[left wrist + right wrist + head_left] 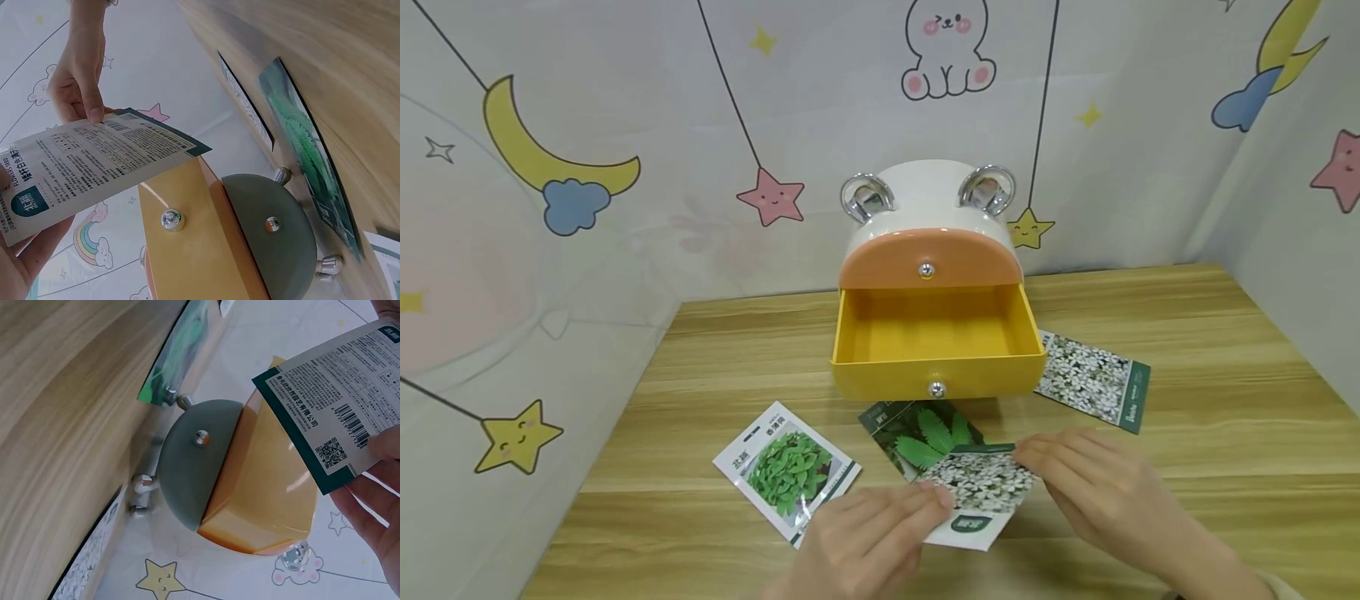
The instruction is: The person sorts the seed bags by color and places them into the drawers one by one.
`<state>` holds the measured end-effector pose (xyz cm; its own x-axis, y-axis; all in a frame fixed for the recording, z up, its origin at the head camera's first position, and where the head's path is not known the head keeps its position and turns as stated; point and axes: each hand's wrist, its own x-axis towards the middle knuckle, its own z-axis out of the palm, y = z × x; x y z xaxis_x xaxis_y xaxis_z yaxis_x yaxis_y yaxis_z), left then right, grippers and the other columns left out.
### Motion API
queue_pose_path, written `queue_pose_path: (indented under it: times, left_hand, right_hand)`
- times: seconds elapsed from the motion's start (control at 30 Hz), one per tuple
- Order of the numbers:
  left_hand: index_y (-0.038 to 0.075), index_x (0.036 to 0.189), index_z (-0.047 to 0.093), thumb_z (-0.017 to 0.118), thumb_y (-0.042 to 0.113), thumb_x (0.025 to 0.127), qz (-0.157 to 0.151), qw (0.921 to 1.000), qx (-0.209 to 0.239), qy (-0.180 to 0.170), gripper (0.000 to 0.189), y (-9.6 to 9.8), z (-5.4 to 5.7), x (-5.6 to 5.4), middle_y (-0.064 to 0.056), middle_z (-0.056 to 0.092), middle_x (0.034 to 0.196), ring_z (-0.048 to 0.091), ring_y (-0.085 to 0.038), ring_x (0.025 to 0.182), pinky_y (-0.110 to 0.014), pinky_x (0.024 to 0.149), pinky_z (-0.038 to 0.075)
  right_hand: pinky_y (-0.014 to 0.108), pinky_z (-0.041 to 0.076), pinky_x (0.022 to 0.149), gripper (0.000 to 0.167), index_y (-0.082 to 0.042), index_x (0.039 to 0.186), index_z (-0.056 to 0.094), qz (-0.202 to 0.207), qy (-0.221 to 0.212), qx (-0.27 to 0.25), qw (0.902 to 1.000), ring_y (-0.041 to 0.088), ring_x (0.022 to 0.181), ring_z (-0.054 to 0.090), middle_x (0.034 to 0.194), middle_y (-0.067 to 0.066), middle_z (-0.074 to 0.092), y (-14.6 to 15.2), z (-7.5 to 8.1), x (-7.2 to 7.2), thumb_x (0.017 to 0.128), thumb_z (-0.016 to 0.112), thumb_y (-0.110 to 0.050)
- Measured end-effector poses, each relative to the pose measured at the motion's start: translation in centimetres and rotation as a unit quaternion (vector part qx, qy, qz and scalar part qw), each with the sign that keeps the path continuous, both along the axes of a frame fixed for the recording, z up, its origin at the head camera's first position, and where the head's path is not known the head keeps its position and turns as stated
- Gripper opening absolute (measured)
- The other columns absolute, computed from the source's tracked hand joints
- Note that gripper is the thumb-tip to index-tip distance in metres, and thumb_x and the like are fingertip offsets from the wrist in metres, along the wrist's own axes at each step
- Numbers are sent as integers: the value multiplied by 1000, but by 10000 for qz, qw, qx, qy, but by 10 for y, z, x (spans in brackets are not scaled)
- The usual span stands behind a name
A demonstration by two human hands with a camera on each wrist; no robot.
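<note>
Both hands hold one seed packet (979, 486) with a white-flower picture, raised in front of the open drawer. My left hand (868, 533) pinches its near left edge, thumb on the picture side. At the far right corner, my right hand (1108, 492) pinches it by the dark green end. Printed text, a barcode and a QR code cover the packet's back (325, 403) in the right wrist view. Behind and partly beneath it in the head view, a green-leaf packet (913, 429) lies on the table.
A white animal-shaped box (928, 187) with an orange upper drawer (887, 265) stands at the back. Its yellow lower drawer (880, 379) is pulled out. A mint-like seed packet (786, 475) lies at left, another white-flower packet (1086, 379) at right. A patterned curtain (850, 100) hangs behind.
</note>
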<state>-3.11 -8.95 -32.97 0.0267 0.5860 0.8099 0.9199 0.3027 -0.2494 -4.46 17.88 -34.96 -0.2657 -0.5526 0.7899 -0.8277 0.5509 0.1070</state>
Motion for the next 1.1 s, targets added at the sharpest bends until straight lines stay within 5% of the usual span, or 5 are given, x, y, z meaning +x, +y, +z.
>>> queue_pose_path:
  times: [0.3, 0.63, 1.1]
  left_hand:
    - [-4, 94, 69, 45, -1, 86, -116, 9991, 265, 299, 25, 1, 7, -6, -10, 76, 87, 73, -14, 77, -17, 67, 57]
    - [-4, 97, 66, 42, -3, 87, -214, 9980, 480, -344, 26, 2, 9, -7, -11, 75, 90, 73, -15, 78, -15, 65, 55]
    - [-1, 91, 65, 44, -4, 87, 8, 9940, 1031, -354, 22, -1, 13, -13, -11, 75, 89, 71, -16, 78, -20, 64, 57]
  right_hand:
    - [29, 53, 68, 36, -5, 89, 74, 59, 160, -214, 9996, 15, 74, 67, 86, 3, 74, 0, 12, 0, 101, 41, -12]
    - [26, 53, 71, 36, -3, 87, 74, 35, 278, -477, 9985, 17, 73, 67, 84, 4, 74, -1, 25, 1, 101, 43, -13]
    - [22, 53, 75, 32, 0, 86, 73, 333, 600, -1080, 9918, 21, 67, 65, 78, 7, 73, -4, 39, -3, 99, 45, -7]
